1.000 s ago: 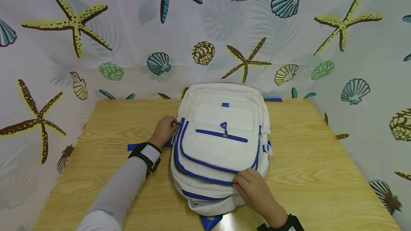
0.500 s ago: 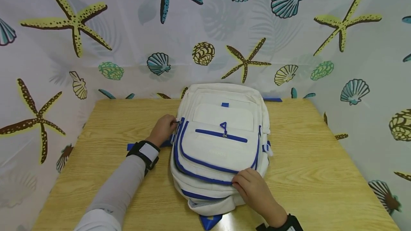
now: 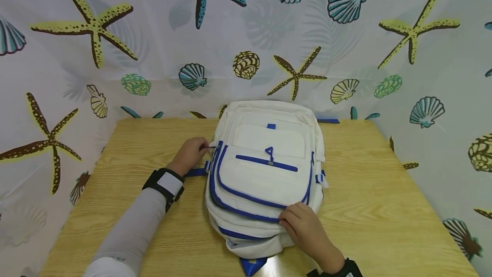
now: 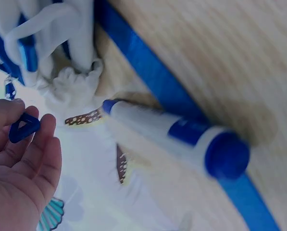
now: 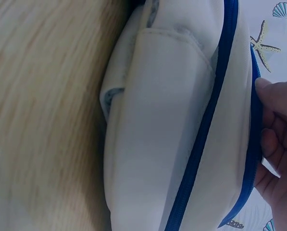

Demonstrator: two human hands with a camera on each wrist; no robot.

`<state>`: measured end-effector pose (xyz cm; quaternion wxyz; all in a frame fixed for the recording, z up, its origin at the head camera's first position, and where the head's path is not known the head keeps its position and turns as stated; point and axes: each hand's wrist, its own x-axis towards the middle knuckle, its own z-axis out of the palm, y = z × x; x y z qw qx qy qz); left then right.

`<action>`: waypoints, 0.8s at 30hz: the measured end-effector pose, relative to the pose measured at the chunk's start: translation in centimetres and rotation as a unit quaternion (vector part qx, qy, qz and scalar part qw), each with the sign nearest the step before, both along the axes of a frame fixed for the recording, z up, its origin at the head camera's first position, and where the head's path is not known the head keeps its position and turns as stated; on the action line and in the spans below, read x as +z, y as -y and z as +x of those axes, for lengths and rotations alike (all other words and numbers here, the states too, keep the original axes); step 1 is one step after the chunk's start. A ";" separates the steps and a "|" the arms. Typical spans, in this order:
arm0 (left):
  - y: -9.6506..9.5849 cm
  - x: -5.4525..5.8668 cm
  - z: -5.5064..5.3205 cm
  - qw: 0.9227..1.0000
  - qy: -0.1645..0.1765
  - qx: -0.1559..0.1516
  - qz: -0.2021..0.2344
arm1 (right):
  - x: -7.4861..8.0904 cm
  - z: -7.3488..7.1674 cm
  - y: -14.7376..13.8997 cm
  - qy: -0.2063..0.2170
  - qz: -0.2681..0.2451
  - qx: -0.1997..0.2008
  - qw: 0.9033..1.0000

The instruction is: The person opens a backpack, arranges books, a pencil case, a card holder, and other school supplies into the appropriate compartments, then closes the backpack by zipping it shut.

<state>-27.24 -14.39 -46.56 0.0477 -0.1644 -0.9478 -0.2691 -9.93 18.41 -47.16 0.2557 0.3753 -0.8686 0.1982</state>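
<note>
A white backpack (image 3: 261,183) with blue zipper trim lies front side up on a wooden table. At its left edge my left hand (image 3: 189,154) pinches a blue triangular zipper pull (image 4: 24,129), best seen in the left wrist view; the cord runs toward the bag's side. My right hand (image 3: 305,228) pinches the blue-edged zipper trim (image 5: 254,144) at the lower right of the front pocket. A second triangular pull (image 3: 269,152) hangs free on the short front zipper (image 3: 284,166).
A white marker (image 4: 167,132) with blue ends lies beside a blue strap (image 4: 157,79) near my left wrist. The wooden table (image 3: 384,208) extends on both sides. Behind it hangs a cloth (image 3: 215,46) printed with starfish and shells.
My left hand has drawn slightly left, away from the backpack's edge, with the zipper pull between its fingers. The right hand keeps its place on the trim. The head view has shifted slightly.
</note>
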 end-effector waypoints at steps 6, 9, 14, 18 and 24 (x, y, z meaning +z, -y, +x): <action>-0.2 0.7 0.8 1.000 0.002 -0.015 -0.013 | -0.1 0.0 -0.1 -0.001 -0.002 0.004 1.000; -0.4 1.0 1.3 1.000 0.013 -0.010 -0.018 | -0.1 0.1 0.0 0.001 -0.001 0.004 1.000; -0.5 1.3 1.8 1.000 0.025 -0.001 -0.012 | -0.1 0.1 0.1 0.001 -0.003 0.005 1.000; -0.5 1.2 2.2 1.000 0.020 0.000 0.001 | -0.1 0.1 0.1 -0.001 -0.006 0.006 1.000; -0.3 1.1 2.7 1.000 0.003 -0.006 0.008 | -0.1 0.1 0.2 0.004 -0.003 0.001 1.000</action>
